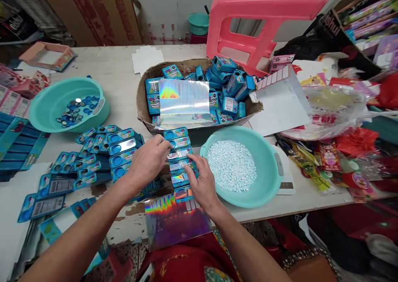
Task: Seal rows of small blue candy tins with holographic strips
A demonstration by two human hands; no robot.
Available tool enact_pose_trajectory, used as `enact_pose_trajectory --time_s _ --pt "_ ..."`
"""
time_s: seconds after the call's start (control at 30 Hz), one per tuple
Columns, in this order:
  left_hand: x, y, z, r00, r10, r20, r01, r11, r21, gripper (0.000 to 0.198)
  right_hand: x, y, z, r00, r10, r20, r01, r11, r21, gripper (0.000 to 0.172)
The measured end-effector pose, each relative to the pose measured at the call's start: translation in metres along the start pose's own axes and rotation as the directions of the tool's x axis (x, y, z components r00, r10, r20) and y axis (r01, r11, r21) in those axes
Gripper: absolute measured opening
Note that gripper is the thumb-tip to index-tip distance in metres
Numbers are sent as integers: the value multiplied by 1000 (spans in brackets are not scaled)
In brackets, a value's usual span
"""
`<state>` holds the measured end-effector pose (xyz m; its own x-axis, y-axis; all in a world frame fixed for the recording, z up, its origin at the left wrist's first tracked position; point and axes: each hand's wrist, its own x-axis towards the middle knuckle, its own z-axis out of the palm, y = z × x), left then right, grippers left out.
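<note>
A column of blue candy cards (pixel 178 147) lies overlapped on the table in front of me, some covered with shiny holographic stickers. My left hand (pixel 147 162) rests curled on the left side of the column, fingertips pressing a card. My right hand (pixel 201 182) lies on the lower cards with fingers spread and bent, pressing down. A holographic sticker sheet (pixel 175 220) lies at the table's near edge below the column. Just right of my right hand stands a teal basin of small white tablets (pixel 241 166).
A cardboard tray (pixel 143 108) of blue boxes with a holographic sheet (pixel 183 95) sits behind. More blue cards (pixel 102 153) fan out at left. A teal basin of blue discs (pixel 68 104) stands far left. A pink stool (pixel 255 17) and cluttered packets (pixel 336 120) fill the right.
</note>
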<state>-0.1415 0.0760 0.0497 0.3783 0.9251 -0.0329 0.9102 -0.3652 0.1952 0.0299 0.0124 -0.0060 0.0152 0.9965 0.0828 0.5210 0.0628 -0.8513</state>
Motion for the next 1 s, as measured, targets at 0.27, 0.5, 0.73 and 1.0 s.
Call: enact_pose_trajectory --time_s 0.27,0.5,0.73,1.0 --pt "-9 -10 -1 997 -54 48 59 991 -122 22 0 0 1 1000 -11 -19 12 1000 19 29" --pt "-7 0 4 993 -59 103 63 997 -42 16 0 -1 2 1000 -18 -20 18 1000 14 29" --pt "-2 2 6 986 -85 144 93 995 -48 16 0 -2 1 1000 -18 -14 18 1000 14 29" --pt "-6 0 23 999 34 -2 -34 999 2 14 0 -1 2 999 -17 -31 17 1000 11 30"
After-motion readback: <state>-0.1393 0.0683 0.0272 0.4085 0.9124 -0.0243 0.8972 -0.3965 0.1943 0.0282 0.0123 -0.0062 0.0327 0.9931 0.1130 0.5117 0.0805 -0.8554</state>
